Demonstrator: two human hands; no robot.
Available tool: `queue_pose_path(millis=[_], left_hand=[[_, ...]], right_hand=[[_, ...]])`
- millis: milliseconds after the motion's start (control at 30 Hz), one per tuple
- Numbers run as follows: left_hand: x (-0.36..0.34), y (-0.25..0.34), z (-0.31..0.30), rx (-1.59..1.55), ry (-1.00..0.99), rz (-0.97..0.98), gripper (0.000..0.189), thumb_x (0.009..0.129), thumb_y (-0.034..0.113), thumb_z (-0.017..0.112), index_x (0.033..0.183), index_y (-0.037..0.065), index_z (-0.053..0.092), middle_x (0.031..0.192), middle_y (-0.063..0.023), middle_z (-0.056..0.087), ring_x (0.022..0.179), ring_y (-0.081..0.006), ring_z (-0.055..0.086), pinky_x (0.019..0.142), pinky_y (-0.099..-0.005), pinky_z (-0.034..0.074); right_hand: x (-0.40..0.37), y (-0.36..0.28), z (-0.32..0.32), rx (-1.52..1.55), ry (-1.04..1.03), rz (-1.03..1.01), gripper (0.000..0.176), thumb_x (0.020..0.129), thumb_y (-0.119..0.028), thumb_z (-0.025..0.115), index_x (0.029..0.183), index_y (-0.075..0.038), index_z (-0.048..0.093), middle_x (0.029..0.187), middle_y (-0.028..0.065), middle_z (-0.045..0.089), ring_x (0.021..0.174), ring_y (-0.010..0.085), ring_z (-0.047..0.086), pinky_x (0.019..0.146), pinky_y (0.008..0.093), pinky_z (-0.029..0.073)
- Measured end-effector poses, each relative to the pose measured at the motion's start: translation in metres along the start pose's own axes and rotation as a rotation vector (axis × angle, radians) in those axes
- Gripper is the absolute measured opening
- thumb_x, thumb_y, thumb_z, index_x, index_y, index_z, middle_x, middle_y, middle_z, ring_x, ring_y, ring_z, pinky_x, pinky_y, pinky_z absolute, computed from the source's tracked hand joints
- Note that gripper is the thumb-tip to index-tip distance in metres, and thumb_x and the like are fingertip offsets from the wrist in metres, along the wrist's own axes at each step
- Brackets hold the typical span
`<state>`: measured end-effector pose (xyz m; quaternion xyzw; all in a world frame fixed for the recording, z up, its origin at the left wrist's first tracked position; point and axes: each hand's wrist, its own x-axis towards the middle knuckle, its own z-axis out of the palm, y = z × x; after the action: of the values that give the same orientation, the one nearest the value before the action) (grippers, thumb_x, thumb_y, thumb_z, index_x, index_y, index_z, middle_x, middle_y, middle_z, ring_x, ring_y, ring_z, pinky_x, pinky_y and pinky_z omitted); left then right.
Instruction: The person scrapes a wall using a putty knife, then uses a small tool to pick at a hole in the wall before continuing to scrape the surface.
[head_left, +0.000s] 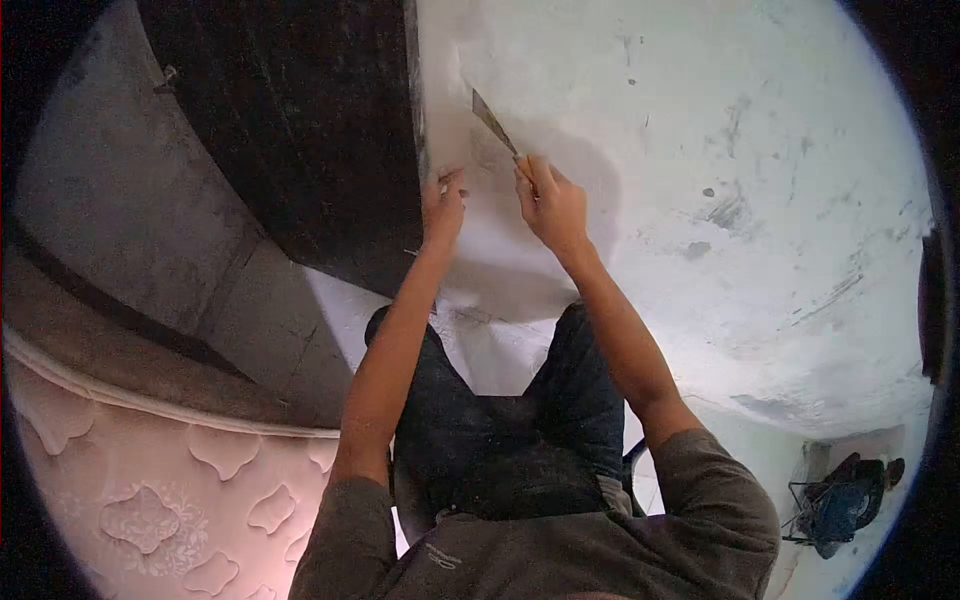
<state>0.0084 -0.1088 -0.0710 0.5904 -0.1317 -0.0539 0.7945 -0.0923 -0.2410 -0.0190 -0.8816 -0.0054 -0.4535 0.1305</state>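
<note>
My right hand (552,207) grips the wooden handle of a putty knife (492,122), whose metal blade lies flat against the white plastered wall (720,150) and points up and left. My left hand (443,203) is closed on a small pale object held against the wall near its dark left edge; what it is I cannot tell. Both hands are close together, about a hand's width apart. My knees in dark trousers show below them.
A dark panel (300,130) borders the wall on the left. A quilted pink mattress (150,490) lies at the lower left. A dark tool-like object (838,505) rests on the floor at the lower right. The wall carries grey scuffs and patches.
</note>
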Motion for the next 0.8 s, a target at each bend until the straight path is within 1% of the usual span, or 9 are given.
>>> queue_pose_path(millis=[100,200,333,400,433,500,600,733,800], left_hand=[[0.002,0.004,0.0,-0.015,0.006,-0.037,0.022,0.091,0.024,0.056,0.105,0.006,0.058,0.097,-0.0021,0.06,0.079,-0.0122,0.055,0.066,-0.0263,0.042],[0.001,-0.005,0.0,-0.04,-0.031,0.041,0.024,0.09,0.025,0.057,0.105,0.006,0.057,0.096,-0.0026,0.059,0.079,-0.0124,0.055,0.065,-0.0262,0.042],[0.0,0.004,0.001,-0.005,-0.003,-0.031,0.024,0.09,0.026,0.058,0.104,0.006,0.057,0.095,-0.0024,0.059,0.078,-0.0124,0.055,0.064,-0.0257,0.042],[-0.002,0.0,0.002,-0.022,-0.031,-0.007,0.025,0.09,0.026,0.058,0.103,0.005,0.057,0.095,-0.0023,0.059,0.078,-0.0125,0.055,0.064,-0.0258,0.042],[-0.002,-0.001,0.002,-0.012,-0.029,-0.008,0.024,0.09,0.026,0.058,0.102,0.006,0.057,0.095,-0.0024,0.059,0.078,-0.0125,0.055,0.064,-0.0258,0.042],[0.002,0.001,0.001,-0.014,-0.015,-0.003,0.023,0.091,0.025,0.058,0.102,0.006,0.058,0.095,-0.0025,0.059,0.078,-0.0126,0.055,0.064,-0.0259,0.042],[-0.003,-0.001,0.002,-0.019,-0.031,0.023,0.022,0.091,0.025,0.057,0.101,0.006,0.057,0.095,-0.0026,0.059,0.079,-0.0129,0.056,0.064,-0.0264,0.042],[0.004,0.0,0.001,0.029,-0.011,0.003,0.023,0.09,0.025,0.058,0.103,0.006,0.058,0.094,-0.0024,0.059,0.079,-0.0129,0.056,0.065,-0.026,0.042],[0.001,-0.005,0.001,0.032,-0.024,0.004,0.023,0.09,0.025,0.058,0.104,0.006,0.058,0.094,-0.0023,0.059,0.079,-0.0128,0.056,0.065,-0.0259,0.042]], right_hand=[[-0.002,-0.01,-0.007,0.085,0.212,0.002,0.02,0.088,-0.012,0.064,0.106,-0.005,0.057,0.079,0.0141,0.066,0.061,0.0276,0.065,0.05,0.0365,0.05],[-0.002,-0.002,-0.004,0.046,0.041,-0.026,0.02,0.088,-0.01,0.062,0.106,-0.007,0.056,0.083,0.0113,0.065,0.064,0.0297,0.065,0.049,0.0389,0.05],[-0.004,-0.005,-0.004,0.167,0.188,0.062,0.017,0.089,-0.011,0.061,0.105,-0.007,0.056,0.085,0.0137,0.065,0.067,0.0321,0.065,0.052,0.0406,0.051],[0.001,0.002,-0.001,0.058,-0.012,0.015,0.022,0.088,-0.01,0.061,0.108,-0.005,0.056,0.086,0.0136,0.065,0.066,0.031,0.065,0.053,0.0387,0.051],[0.001,-0.001,-0.002,0.059,-0.003,0.019,0.022,0.088,-0.01,0.061,0.108,-0.005,0.056,0.086,0.0136,0.065,0.066,0.031,0.065,0.053,0.0387,0.051],[0.001,-0.006,-0.003,0.171,0.202,0.046,0.022,0.089,-0.013,0.06,0.11,-0.006,0.056,0.086,0.0145,0.065,0.066,0.0329,0.065,0.053,0.0408,0.051],[0.003,0.006,0.003,0.056,-0.015,-0.039,0.022,0.089,-0.012,0.061,0.109,-0.005,0.056,0.084,0.0126,0.064,0.064,0.031,0.064,0.05,0.0395,0.049],[-0.003,-0.001,0.002,0.132,0.166,0.02,0.019,0.089,-0.01,0.062,0.106,-0.003,0.057,0.082,0.0173,0.066,0.064,0.0323,0.065,0.054,0.0386,0.05],[-0.001,0.003,0.002,0.034,-0.056,-0.001,0.022,0.089,-0.008,0.062,0.11,-0.003,0.057,0.082,0.0166,0.066,0.063,0.0309,0.065,0.053,0.0374,0.05]])
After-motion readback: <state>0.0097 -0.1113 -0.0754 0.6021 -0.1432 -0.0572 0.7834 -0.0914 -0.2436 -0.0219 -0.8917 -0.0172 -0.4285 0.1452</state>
